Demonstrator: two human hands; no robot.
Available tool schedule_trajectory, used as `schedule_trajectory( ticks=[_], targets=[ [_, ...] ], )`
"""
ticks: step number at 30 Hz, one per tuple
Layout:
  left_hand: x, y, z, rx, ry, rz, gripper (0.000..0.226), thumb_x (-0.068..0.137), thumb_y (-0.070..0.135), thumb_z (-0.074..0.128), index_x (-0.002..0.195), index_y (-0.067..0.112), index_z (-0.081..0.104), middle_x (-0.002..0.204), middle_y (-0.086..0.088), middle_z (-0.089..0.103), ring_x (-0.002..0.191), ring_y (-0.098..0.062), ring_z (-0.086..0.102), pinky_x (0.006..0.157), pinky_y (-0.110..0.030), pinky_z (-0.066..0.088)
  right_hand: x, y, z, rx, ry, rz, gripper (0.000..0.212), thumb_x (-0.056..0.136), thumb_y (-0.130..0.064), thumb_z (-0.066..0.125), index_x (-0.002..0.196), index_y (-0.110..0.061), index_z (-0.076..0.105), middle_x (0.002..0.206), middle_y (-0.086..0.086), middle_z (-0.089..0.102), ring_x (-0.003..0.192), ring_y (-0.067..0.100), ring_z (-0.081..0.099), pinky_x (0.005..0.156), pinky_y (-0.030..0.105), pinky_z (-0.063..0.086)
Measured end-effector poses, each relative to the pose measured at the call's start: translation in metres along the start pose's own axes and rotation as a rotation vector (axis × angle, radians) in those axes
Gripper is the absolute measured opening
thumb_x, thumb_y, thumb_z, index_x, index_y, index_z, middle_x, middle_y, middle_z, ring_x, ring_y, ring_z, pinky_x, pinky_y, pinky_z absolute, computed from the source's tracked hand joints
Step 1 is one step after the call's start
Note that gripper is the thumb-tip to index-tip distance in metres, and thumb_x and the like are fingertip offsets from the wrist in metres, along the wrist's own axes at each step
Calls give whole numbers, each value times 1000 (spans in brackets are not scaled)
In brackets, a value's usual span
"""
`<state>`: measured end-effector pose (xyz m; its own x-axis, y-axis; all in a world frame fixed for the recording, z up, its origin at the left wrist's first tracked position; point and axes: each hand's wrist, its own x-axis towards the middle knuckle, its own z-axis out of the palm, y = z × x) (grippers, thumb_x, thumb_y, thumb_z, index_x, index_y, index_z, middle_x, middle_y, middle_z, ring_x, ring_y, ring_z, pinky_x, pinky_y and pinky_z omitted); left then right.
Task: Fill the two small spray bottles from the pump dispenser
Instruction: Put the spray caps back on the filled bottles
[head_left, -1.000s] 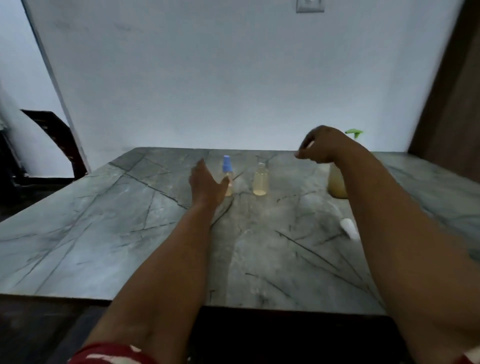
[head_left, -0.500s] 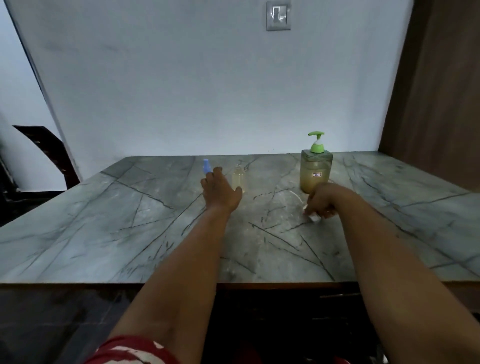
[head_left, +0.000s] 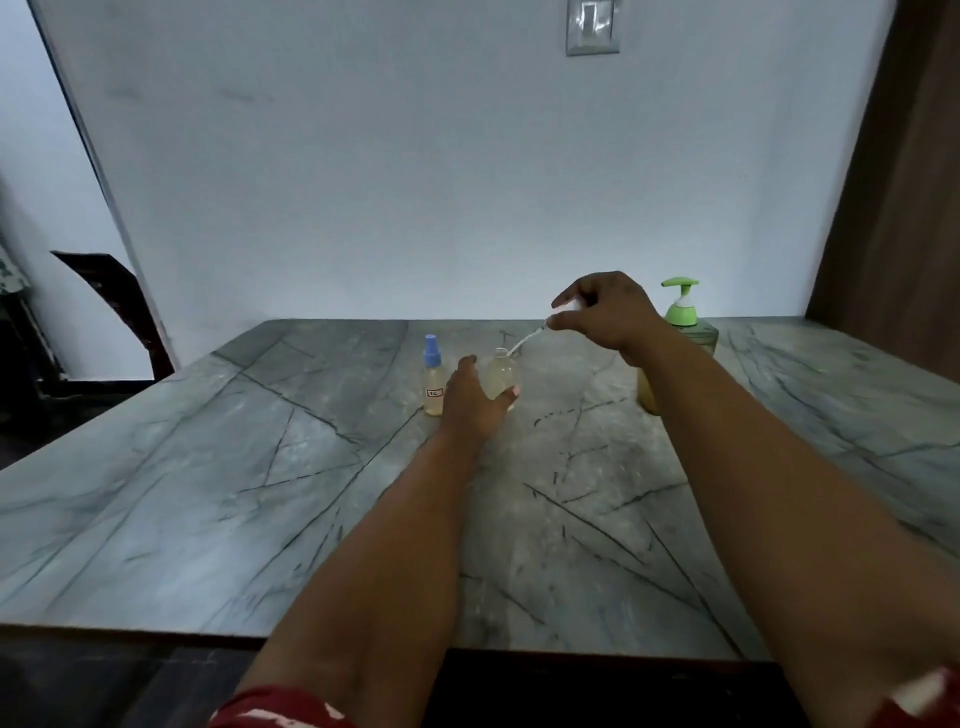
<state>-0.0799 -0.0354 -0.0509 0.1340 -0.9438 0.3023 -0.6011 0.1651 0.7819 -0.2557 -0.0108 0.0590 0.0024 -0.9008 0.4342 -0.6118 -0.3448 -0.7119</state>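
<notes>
Marble table (head_left: 156, 509); capped bottle (head_left: 433, 382), label writing unreadable.

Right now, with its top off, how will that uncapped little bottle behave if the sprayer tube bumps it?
The uncapped bottle looks small and light, so it would probably tip easily. The left hand steadying it should help. Its open neck could spill the yellowish liquid if it tips.

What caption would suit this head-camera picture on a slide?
Left hand steadies an open spray bottle while right hand brings its white sprayer top to the neck.
</notes>
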Motion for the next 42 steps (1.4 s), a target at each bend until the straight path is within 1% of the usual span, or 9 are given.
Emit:
schedule_trajectory(
  ticks=[9, 15, 19, 22, 26, 33, 35, 38, 42],
  targets=[
    [5, -3, 11, -22, 4, 76, 79, 84, 36, 71, 147, 17, 27, 148, -9, 41, 133, -27, 42, 110, -37, 35, 27, -8, 13, -82, -47, -96, 30, 68, -21, 83, 96, -15, 73, 93, 0, 65, 86, 12, 59, 64, 16, 43],
    [4, -7, 16, 25, 16, 116, 78, 88, 29, 67, 150, 16, 22, 153, -8, 34, 139, -24, 33, 112, -34, 28, 38, -6, 38, -99, -129, -126, 45, 69, -17, 83, 106, -13, 59, 98, 5, 63, 85, 16, 58, 70, 24, 45],
    [4, -8, 18, 13, 48, 120, 65, 89, 20, 66, 144, 17, 32, 143, -7, 47, 131, -24, 44, 102, -29, 35, 41, 0, 56, -147, -232, -175, 27, 84, -12, 68, 109, -16, 60, 110, 8, 64, 92, 16, 59, 75, 25, 46],
    [7, -10, 17, -16, 64, 133, 55, 87, 13, 66, 136, 17, 40, 130, -7, 56, 119, -24, 54, 87, -21, 37, 42, 6, 67, -201, -280, -196, 27, 89, -9, 62, 113, -20, 61, 113, 7, 62, 98, 17, 60, 76, 23, 41],
    [9, -13, 18, -29, 68, 155, 52, 87, 13, 65, 133, 17, 43, 128, -6, 58, 115, -22, 55, 85, -20, 36, 43, 12, 70, -182, -285, -202, 28, 88, -9, 62, 114, -21, 62, 111, 6, 63, 97, 17, 61, 71, 20, 41],
    [12, -18, 19, -80, 65, 165, 51, 86, 15, 67, 132, 18, 44, 128, -5, 58, 116, -22, 55, 89, -24, 40, 44, 15, 77, -232, -226, -216, 31, 84, -25, 71, 111, -15, 62, 99, 4, 64, 90, 18, 61, 72, 21, 41],
    [13, -18, 18, -80, 62, 164, 53, 86, 15, 67, 134, 18, 44, 130, -6, 58, 117, -23, 55, 91, -25, 41, 44, 18, 81, -250, -172, -194, 38, 81, -36, 73, 107, -12, 60, 91, 0, 60, 84, 15, 57, 66, 20, 39],
    [13, -18, 17, -84, 43, 157, 58, 87, 15, 67, 138, 18, 40, 135, -7, 54, 121, -25, 54, 96, -29, 42, 45, 20, 83, -255, -197, -183, 53, 79, -48, 70, 117, -14, 55, 98, -2, 56, 90, 14, 55, 75, 24, 41],
    [12, -17, 17, -87, 45, 151, 53, 87, 14, 67, 134, 17, 43, 132, -7, 56, 119, -25, 54, 91, -24, 39, 46, 19, 75, 42, -356, -121, 50, 86, -21, 68, 132, -25, 49, 116, 2, 60, 106, 16, 60, 85, 26, 49]
  ],
)
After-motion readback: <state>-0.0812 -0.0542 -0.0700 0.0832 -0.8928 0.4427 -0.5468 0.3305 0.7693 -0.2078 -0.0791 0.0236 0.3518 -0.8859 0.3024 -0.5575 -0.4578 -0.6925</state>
